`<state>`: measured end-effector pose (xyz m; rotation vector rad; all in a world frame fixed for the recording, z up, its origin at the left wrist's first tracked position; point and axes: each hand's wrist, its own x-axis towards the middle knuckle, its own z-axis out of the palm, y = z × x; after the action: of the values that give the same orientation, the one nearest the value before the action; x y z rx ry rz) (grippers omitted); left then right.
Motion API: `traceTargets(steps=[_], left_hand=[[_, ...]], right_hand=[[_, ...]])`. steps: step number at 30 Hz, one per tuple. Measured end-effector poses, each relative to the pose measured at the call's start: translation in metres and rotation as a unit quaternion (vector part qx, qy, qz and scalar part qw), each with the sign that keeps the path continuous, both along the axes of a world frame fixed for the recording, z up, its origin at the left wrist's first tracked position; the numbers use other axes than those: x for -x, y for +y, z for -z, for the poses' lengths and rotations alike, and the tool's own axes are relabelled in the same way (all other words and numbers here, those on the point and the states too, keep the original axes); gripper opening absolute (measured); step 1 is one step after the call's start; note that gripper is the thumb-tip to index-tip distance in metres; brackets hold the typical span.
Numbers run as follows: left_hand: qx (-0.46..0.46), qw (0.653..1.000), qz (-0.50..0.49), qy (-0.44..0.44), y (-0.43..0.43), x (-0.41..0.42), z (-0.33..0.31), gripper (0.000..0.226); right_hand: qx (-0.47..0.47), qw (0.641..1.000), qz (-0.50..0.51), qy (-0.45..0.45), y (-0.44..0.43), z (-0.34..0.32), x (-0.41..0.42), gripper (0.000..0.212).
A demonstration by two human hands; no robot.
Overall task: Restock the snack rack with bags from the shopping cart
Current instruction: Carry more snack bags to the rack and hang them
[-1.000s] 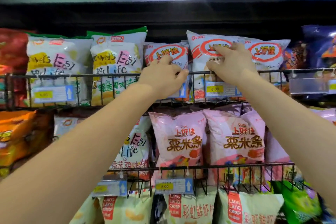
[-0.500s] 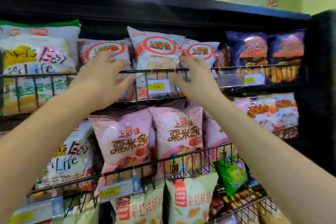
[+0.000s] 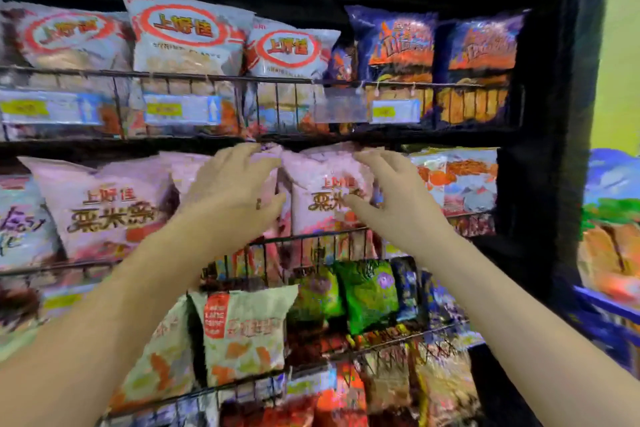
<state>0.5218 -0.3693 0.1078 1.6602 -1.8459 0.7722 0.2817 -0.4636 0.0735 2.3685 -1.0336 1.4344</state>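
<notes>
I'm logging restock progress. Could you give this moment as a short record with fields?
left hand: at left edge of pink bag
right hand: at its right edge, thumb on front
grip: too blurred to tell
bag position: upright behind middle wire rail
above: white-and-red bags, blue bags
below: green bags

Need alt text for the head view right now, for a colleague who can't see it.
The left hand and right hand flank a pink snack bag on a wire shelf; blur hides any grip. White-and-red bags and blue bags fill the shelf above.
</notes>
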Motion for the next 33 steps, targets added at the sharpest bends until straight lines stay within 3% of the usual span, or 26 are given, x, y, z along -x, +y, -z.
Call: traceTargets(steps=[6,14,25,33], left_hand=[[-0.036,0.999,-0.034,0.014,-0.016,0.056,0.035,0.061],[-0.097,0.994,-0.038,0.027,-0.018,0.101,0.056,0.063],[-0.145,0.988,0.051,0.035,-0.074,0.192,0.063,0.069],[-0.043,0.999,-0.014,-0.027,-0.159,0.245,0.052,0.072]], right_hand=[[-0.038,0.998,-0.024,0.033,-0.019,0.026,0.068,0.065],[-0.081,0.996,-0.031,0.036,-0.027,0.051,0.100,0.065],[-0.134,0.985,0.100,0.030,-0.066,0.043,0.193,0.069],[-0.041,0.996,0.053,0.058,-0.159,0.029,0.221,0.079]])
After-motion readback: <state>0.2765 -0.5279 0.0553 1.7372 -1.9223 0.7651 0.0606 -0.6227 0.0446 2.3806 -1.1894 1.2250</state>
